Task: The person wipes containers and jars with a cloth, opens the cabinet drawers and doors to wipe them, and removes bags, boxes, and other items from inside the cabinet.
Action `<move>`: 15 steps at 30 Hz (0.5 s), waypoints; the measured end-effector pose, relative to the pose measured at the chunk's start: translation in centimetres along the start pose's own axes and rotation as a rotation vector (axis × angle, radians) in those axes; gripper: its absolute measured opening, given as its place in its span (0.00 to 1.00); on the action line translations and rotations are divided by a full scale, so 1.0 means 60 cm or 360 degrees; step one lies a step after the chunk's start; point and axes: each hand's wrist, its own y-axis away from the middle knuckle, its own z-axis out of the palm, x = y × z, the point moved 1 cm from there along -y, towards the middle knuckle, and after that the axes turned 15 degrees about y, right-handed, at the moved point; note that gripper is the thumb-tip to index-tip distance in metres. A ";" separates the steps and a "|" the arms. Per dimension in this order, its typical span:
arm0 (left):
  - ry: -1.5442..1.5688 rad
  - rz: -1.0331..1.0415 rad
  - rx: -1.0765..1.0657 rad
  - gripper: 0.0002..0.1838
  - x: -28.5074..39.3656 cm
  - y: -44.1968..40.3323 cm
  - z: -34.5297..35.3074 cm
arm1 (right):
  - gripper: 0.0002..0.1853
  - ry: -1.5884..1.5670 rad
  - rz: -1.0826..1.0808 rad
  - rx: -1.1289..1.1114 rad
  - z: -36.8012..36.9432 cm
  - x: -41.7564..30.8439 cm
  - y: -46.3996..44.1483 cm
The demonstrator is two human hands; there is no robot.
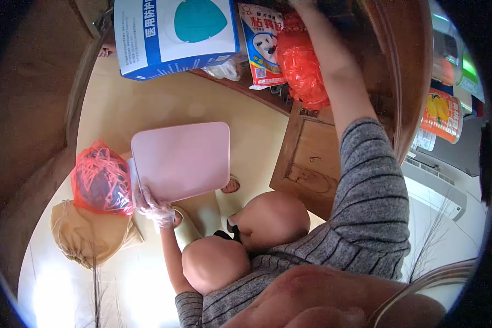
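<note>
A pale pink rectangular lid or tray [181,159] is held by its lower left corner in my left hand [154,208], which wears a clear plastic glove. My right hand [300,3] reaches up to the top edge, beside a red plastic bag [302,68]; its fingers are mostly out of sight, so what they touch is hidden. Left of that bag stand a white and red packet [261,46] and a blue and white mask box [176,35]. Below and left of the pink piece lie a red bag of pinkish strips [103,177] and a tan drawstring bag [90,232].
An open wooden cabinet door [306,156] hangs below the shelf. Dark wood panels [30,109] stand at the left. An orange can [441,113] and other containers are at the upper right. My knees and slippered feet are near the middle.
</note>
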 end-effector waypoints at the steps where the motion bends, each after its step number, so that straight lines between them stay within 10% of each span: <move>1: -0.0008 0.0013 0.0005 0.25 -0.004 0.003 0.002 | 0.22 0.0256 -0.0034 -0.0054 -0.018 -0.008 0.005; 3: -0.0010 0.0013 -0.0009 0.25 -0.008 0.006 -0.001 | 0.21 0.0772 -0.0093 -0.0157 -0.052 -0.038 0.016; 4: -0.0006 -0.0011 -0.0015 0.25 -0.006 0.005 -0.001 | 0.18 -0.0295 0.0374 0.0429 0.046 -0.084 0.039; 8: -0.0123 -0.0016 0.0017 0.25 -0.014 0.023 0.004 | 0.17 -0.0823 0.0149 -0.0407 -0.027 -0.100 0.044; 15: -0.0004 0.0034 0.0032 0.24 0.011 -0.019 -0.008 | 0.17 -0.1143 0.0169 -0.0711 -0.002 -0.103 0.034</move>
